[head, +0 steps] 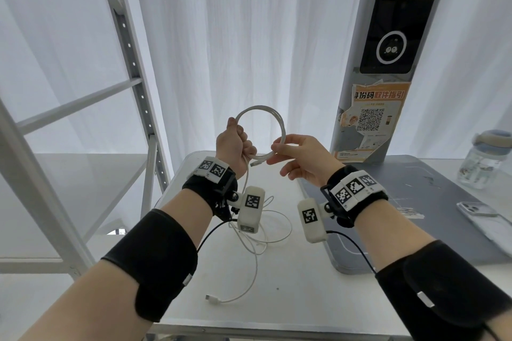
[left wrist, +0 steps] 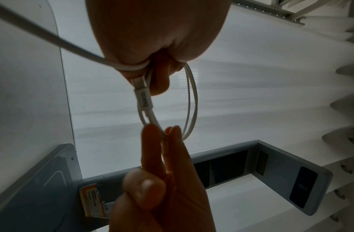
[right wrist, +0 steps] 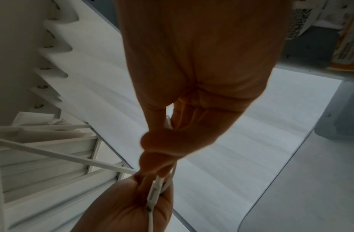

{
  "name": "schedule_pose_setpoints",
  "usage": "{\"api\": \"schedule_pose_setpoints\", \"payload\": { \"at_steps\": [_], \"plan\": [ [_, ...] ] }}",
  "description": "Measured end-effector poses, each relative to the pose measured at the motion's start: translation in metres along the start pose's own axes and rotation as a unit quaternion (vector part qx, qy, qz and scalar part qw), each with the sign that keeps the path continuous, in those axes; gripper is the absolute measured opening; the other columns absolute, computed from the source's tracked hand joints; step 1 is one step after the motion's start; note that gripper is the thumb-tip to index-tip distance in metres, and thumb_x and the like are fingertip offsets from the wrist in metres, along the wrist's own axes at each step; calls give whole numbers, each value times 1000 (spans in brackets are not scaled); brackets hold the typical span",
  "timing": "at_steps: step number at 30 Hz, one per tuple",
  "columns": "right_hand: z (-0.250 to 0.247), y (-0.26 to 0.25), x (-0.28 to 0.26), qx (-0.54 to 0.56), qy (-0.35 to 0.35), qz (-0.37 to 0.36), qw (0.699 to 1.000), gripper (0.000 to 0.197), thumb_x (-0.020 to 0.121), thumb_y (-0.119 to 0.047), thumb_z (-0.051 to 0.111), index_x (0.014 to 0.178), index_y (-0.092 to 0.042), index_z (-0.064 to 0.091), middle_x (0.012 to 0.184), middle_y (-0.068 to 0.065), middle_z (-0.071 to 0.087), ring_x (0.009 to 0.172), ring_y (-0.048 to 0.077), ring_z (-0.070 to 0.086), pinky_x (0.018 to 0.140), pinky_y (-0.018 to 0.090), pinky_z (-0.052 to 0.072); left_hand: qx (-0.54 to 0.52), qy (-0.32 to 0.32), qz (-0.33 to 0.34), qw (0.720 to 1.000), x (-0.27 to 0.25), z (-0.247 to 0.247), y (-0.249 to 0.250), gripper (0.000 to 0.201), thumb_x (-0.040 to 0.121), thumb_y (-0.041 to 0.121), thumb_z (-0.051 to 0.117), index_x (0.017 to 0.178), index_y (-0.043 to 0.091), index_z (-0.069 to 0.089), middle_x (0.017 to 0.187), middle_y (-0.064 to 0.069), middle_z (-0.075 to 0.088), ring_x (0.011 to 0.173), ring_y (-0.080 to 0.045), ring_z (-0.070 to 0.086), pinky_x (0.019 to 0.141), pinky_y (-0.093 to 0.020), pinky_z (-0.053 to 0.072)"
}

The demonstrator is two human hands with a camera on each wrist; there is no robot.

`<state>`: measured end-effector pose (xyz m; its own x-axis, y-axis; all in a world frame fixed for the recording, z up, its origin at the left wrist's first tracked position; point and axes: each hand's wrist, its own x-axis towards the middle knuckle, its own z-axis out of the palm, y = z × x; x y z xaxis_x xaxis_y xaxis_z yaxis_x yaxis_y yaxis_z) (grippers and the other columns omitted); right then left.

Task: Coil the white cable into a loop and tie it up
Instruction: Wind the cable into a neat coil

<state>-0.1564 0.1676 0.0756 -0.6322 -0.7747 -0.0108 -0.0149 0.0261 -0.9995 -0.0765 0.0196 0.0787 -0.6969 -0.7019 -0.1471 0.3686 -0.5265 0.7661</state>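
The white cable [head: 278, 119] is partly wound into a small round coil held up above the table. My left hand [head: 238, 141] grips the coil's left side in a fist. My right hand [head: 279, 151] pinches its lower right side between thumb and fingers. One plug [head: 253, 164] sticks out under the coil between the hands. In the left wrist view that plug [left wrist: 143, 97] lies along the coil [left wrist: 194, 102], and the right fingers [left wrist: 152, 141] hold the bottom. The uncoiled remainder [head: 266, 232] hangs from my left fist and lies loose on the table, ending in a second plug [head: 211, 298].
A white table [head: 277, 279] is below the hands, with a grey table [head: 415, 202] to its right holding a phone [head: 476, 210] and a clear bottle [head: 484, 163]. A metal shelf frame [head: 133, 63] stands at left. A grey pillar with an orange poster [head: 371, 119] is behind right.
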Motion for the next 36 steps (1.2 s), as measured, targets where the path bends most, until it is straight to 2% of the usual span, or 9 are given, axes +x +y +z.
{"api": "schedule_pose_setpoints", "payload": {
  "at_steps": [5, 12, 18, 26, 29, 31, 32, 34, 36],
  "plan": [
    [5, -1, 0, 23, -16, 7, 1000, 22, 96, -11, 69, 108, -11, 50, 99, 24, 76, 53, 25, 67, 44, 25, 51, -14, 4, -9, 1000, -4, 4, 0, 46, 103, 39, 47, 64, 16, 38, 50, 6, 28, 35, -11, 23, 38, -19, 32],
    [8, 1, 3, 51, 9, 8, 999, 24, 93, -2, 69, 105, -9, 49, 96, 25, 76, 52, 19, 67, 45, 23, 51, -8, 26, 0, 1000, -7, 9, -1, 44, 102, 41, 49, 66, 17, 42, 53, 6, 31, 41, -12, 24, 51, -26, 43],
    [11, 1, 1, 1, -21, 18, 1000, 29, 91, -3, 73, 102, -10, 48, 96, 24, 76, 52, 20, 66, 47, 23, 53, 21, 84, 22, 996, -4, 9, -5, 42, 99, 39, 51, 66, 16, 42, 56, 5, 32, 34, -11, 24, 35, -20, 24],
    [7, 2, -1, -74, -39, 29, 996, 28, 88, -16, 79, 105, -8, 59, 84, 15, 73, 51, 19, 57, 48, 27, 49, 32, 76, 17, 996, -7, 9, -3, 40, 100, 34, 49, 66, 17, 39, 52, 6, 30, 33, -10, 20, 34, -17, 18],
    [9, 2, 1, -90, -49, 39, 994, 28, 89, -25, 78, 109, -9, 67, 89, 10, 68, 67, 20, 64, 70, 39, 62, 15, 71, 21, 997, -7, 10, -1, 41, 100, 33, 49, 64, 18, 37, 50, 6, 28, 34, -10, 18, 35, -18, 16],
    [13, 2, 1, -90, -91, 55, 990, 26, 95, -32, 71, 111, -11, 69, 103, 12, 74, 84, 25, 70, 93, 50, 58, 4, 68, 23, 997, -8, 11, -1, 41, 100, 34, 50, 64, 18, 37, 51, 6, 27, 35, -10, 18, 35, -18, 16],
    [15, 3, 0, -86, -117, 65, 987, 26, 98, -34, 65, 112, -13, 69, 109, 14, 75, 89, 28, 71, 98, 51, 55, 0, 65, 24, 998, -9, 12, -1, 41, 100, 34, 50, 64, 18, 37, 51, 6, 27, 35, -10, 18, 35, -18, 16],
    [18, 5, -1, -49, -163, 91, 981, 25, 104, -36, 56, 113, -15, 65, 108, 17, 75, 89, 31, 70, 89, 49, 58, -6, 55, 24, 998, -11, 13, 0, 42, 100, 34, 49, 64, 19, 35, 49, 7, 26, 35, -10, 17, 35, -18, 15],
    [21, 7, -3, 22, -184, 116, 976, 20, 106, -32, 51, 110, -14, 60, 89, 15, 70, 74, 29, 66, 73, 42, 59, -8, 45, 21, 999, -13, 12, 1, 42, 101, 34, 48, 63, 19, 34, 48, 8, 25, 35, -10, 16, 36, -18, 14]
  ]
}}
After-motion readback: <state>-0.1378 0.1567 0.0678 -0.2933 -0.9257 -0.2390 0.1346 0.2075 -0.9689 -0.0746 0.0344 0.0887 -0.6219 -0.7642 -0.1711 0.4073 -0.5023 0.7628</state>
